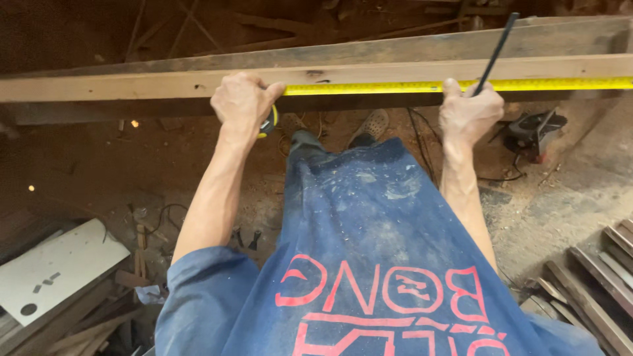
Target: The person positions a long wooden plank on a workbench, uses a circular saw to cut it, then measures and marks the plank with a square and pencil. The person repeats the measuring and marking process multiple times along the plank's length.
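Sawdust-strewn floor lay below a timber beam. Left hand gripped the tape measure; right hand held a pencil, marking stage; next needs steady alignment.

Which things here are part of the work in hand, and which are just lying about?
In use: wooden beam, yellow tape measure, dark pencil, left hand, right hand.
Lying about: power tool, white board, stacked planks.
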